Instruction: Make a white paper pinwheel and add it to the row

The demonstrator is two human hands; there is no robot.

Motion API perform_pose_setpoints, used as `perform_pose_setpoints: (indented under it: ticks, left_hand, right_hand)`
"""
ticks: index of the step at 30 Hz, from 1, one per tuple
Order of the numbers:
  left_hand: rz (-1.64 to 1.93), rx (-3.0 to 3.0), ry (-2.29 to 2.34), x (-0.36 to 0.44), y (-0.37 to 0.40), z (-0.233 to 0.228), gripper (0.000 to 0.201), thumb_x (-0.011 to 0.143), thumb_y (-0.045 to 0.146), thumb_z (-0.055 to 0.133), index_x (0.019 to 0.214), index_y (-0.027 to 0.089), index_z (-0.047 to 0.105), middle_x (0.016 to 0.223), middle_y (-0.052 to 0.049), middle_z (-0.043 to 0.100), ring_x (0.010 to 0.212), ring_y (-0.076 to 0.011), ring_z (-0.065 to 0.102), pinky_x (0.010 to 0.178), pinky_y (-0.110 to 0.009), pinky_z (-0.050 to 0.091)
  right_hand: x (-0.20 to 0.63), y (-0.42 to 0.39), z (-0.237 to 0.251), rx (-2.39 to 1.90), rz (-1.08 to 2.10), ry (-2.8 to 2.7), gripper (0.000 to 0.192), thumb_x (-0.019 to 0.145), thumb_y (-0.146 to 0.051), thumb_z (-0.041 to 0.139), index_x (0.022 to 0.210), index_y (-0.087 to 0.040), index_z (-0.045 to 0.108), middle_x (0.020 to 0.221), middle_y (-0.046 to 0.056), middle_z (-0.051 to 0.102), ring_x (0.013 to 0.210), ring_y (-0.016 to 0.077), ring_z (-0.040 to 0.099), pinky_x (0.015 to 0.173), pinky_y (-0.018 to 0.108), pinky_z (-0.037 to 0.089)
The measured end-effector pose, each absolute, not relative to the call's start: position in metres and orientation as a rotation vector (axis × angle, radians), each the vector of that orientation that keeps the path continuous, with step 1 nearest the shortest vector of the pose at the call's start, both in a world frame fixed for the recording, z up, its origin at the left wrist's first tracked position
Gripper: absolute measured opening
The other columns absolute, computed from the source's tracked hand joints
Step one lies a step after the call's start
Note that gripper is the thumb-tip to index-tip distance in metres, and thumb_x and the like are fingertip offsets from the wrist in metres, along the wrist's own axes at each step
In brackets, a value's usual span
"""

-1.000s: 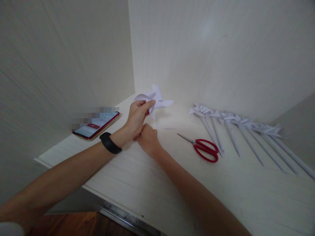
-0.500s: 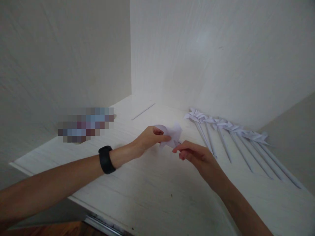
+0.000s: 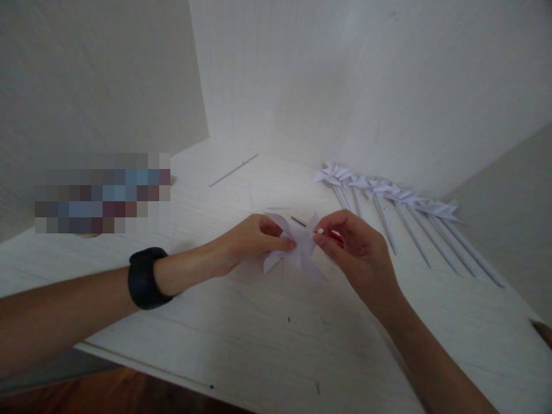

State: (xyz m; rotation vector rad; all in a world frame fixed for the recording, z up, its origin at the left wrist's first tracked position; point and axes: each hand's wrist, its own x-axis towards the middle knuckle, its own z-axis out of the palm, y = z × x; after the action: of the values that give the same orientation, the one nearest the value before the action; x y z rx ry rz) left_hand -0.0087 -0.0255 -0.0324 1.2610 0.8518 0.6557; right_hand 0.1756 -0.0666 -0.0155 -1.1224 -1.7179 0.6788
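My left hand (image 3: 254, 241), with a black band on its wrist, is closed on a white paper pinwheel (image 3: 308, 253), thumb pressed near its middle. The pinwheel's curved blades spread out around the thumb. Just right of the paper, my right hand (image 3: 357, 241) pinches a small pin with a white round head (image 3: 319, 231) between thumb and forefinger. Behind the right fingers shows a slim tool with a red handle (image 3: 337, 237) and a thin dark metal tip; whether the hand holds it or it lies on the table, I cannot tell.
Several finished paper pinwheels on rolled sticks (image 3: 401, 198) lie in a row at the right, by the wall. A thin white paper stick (image 3: 233, 170) lies at the back. A blurred-out object (image 3: 103, 198) is at the left. The white table (image 3: 259, 345) ends at a front edge.
The pinwheel has turned so that its blades face me more. My right hand has moved up beside the paper, and the white pin head and red handle have come into sight. The view has shifted.
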Motion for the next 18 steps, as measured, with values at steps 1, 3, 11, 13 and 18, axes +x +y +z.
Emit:
perform_pose_setpoints:
  ticks: [1,3,11,13,18]
  left_hand:
    - [0.649,1.255,0.859,-0.0086,-0.0258,-0.0329,0.007,0.066,0.022,0.069,0.070,0.015,0.071,0.070,-0.006,0.069,0.061,-0.0144,0.061,0.056,-0.023,0.044]
    - [0.641,1.230,0.869,-0.0083,-0.0264,-0.0331,0.005,0.066,0.020,0.069,0.066,0.015,0.070,0.067,-0.005,0.068,0.060,-0.0147,0.061,0.055,-0.023,0.044]
    - [0.653,1.229,0.836,-0.0084,-0.0263,-0.0344,0.011,0.065,0.013,0.064,0.073,0.017,0.072,0.074,-0.005,0.071,0.061,-0.0140,0.062,0.055,-0.021,0.044]
    - [0.652,1.243,0.829,-0.0087,-0.0255,-0.0355,0.011,0.065,0.014,0.064,0.073,0.017,0.072,0.076,-0.006,0.071,0.060,-0.0134,0.062,0.054,-0.020,0.044]
    - [0.655,1.207,0.818,-0.0081,-0.0251,-0.0347,0.008,0.064,0.011,0.065,0.067,0.015,0.071,0.070,-0.006,0.070,0.056,-0.0131,0.061,0.052,-0.021,0.045]
  right_hand:
    - [0.1754,-0.0669,-0.0165,-1.118,0.649,-1.747,0.002,0.080,-0.023,0.060,0.079,-0.022,0.057,0.077,-0.001,0.059,0.074,0.0128,0.057,0.069,0.028,0.046]
    - [0.1747,-0.0677,-0.0175,-1.128,0.589,-1.811,0.000,0.081,-0.022,0.059,0.081,-0.022,0.058,0.082,0.000,0.061,0.080,0.0148,0.059,0.075,0.032,0.046]
    - [0.1697,-0.0707,-0.0139,-1.240,0.212,-2.064,0.006,0.080,-0.018,0.060,0.078,-0.023,0.063,0.079,0.000,0.060,0.078,0.0158,0.056,0.074,0.035,0.041]
    - [0.1687,-0.0710,-0.0144,-1.247,0.174,-2.058,0.006,0.080,-0.019,0.060,0.079,-0.023,0.065,0.079,0.001,0.057,0.079,0.0161,0.055,0.072,0.034,0.041]
    - [0.1673,-0.0709,-0.0181,-1.260,0.146,-2.043,0.007,0.081,-0.021,0.060,0.079,-0.023,0.066,0.078,0.001,0.054,0.077,0.0155,0.053,0.070,0.033,0.039]
